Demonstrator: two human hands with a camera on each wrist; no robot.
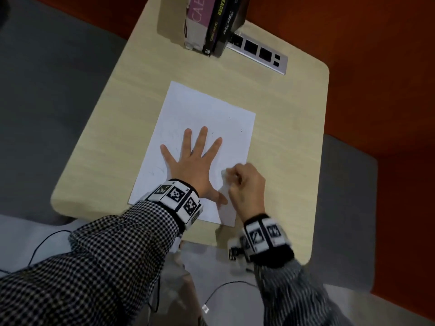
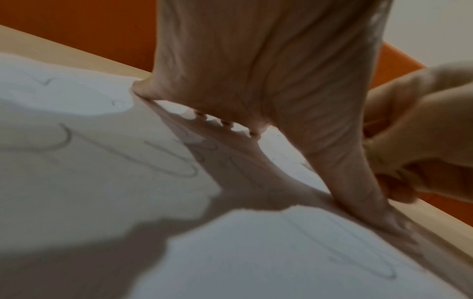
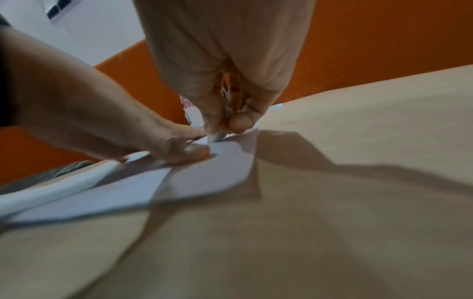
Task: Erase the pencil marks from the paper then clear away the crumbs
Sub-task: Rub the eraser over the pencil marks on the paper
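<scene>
A white sheet of paper [image 1: 211, 109] lies on the wooden table [image 1: 282, 114]. My left hand [image 1: 195, 161] presses flat on it with fingers spread. From the left wrist view, faint pencil marks [image 2: 176, 168] curve across the paper [image 2: 89, 182] beneath the palm [image 2: 256, 70]. My right hand [image 1: 244, 184] is curled at the paper's right edge, beside the left thumb, and pinches a small white eraser [image 1: 224, 176]. The eraser tip [image 3: 215, 138] touches the paper [image 3: 204, 178] under the right fingers [image 3: 212, 113]. A few dark crumbs [image 1: 213, 133] dot the sheet beyond the left fingertips.
Several books [image 1: 211, 22] stand at the table's far edge, with a silver power socket strip [image 1: 259, 52] beside them. Bare tabletop lies right of the paper. An orange surface [image 1: 376, 67] surrounds the table on the right, a grey one [image 1: 47, 90] on the left. Cables [image 1: 42, 245] hang near my lap.
</scene>
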